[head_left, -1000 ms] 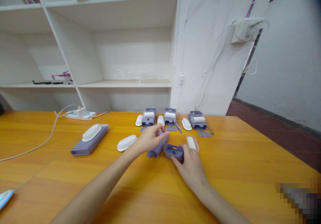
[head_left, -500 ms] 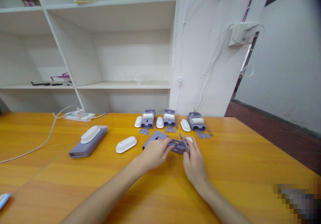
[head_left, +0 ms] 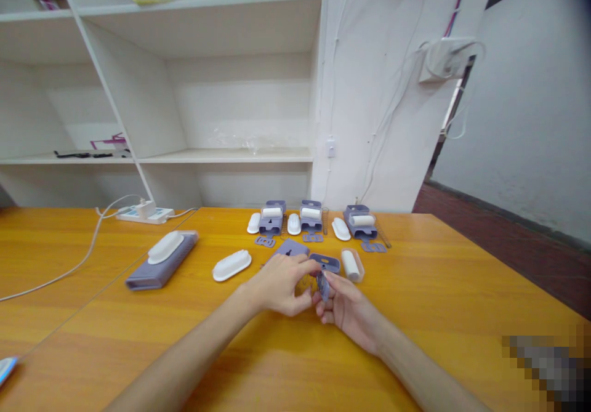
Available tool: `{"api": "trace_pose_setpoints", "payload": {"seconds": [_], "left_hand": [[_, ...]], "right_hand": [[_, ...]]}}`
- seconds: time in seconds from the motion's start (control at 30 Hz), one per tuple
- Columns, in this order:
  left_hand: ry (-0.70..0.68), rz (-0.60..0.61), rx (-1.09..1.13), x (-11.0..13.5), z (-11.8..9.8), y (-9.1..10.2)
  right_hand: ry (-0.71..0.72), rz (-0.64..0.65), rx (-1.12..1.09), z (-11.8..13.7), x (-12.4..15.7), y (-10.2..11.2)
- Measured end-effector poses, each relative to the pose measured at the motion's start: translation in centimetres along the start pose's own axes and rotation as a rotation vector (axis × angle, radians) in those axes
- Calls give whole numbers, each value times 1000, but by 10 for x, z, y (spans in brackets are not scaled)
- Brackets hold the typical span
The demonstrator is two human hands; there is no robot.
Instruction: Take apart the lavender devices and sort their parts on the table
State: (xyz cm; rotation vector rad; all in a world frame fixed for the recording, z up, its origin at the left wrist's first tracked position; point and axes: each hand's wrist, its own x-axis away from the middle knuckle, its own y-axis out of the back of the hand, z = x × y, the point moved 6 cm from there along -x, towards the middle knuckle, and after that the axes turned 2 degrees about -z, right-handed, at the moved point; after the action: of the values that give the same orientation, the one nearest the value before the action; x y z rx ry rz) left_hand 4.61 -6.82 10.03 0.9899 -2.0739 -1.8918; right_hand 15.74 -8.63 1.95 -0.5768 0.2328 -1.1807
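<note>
My left hand (head_left: pixel 281 286) and my right hand (head_left: pixel 344 307) meet over the orange table (head_left: pixel 415 313), fingers pinched together around a small flat purple plastic piece (head_left: pixel 322 286). Just behind the hands lie a purple housing (head_left: pixel 290 249), a purple oval frame (head_left: pixel 325 263) and a white roller in a clear sleeve (head_left: pixel 351 265). A white brush cap (head_left: pixel 231 265) lies to the left of them.
Three sets of purple and white parts (head_left: pixel 313 220) line the table's far edge by the white wall. An assembled purple unit with a white top (head_left: pixel 161 259) lies at the left. A power strip (head_left: pixel 144 214) and white cable sit at far left, below white shelves (head_left: pixel 203 153).
Both hands drew back toward me from the purple housing. The oval frame and the roller were set down, and both hands now pinch a small flat purple piece.
</note>
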Motion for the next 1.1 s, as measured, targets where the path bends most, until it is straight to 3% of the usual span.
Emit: {"api": "trace_pose_setpoints", "payload": {"seconds": [0.3, 0.47, 0.53, 0.7, 0.73, 0.87, 1.1], "left_hand": [[-9, 22, 151, -1, -3, 5], [62, 100, 217, -4, 7, 1], [129, 181, 304, -4, 13, -5], [453, 595, 722, 12, 29, -30], [492, 598, 766, 14, 33, -30], [547, 423, 827, 15, 43, -18], [559, 380, 911, 15, 39, -9]], "right_hand": [[14, -63, 23, 4, 1, 2], [169, -128, 145, 11, -1, 13], [287, -143, 300, 18, 0, 13], [599, -150, 700, 37, 11, 1], [657, -190, 743, 40, 14, 2], [813, -350, 1013, 45, 18, 12], [839, -178, 1533, 28, 14, 7]]}}
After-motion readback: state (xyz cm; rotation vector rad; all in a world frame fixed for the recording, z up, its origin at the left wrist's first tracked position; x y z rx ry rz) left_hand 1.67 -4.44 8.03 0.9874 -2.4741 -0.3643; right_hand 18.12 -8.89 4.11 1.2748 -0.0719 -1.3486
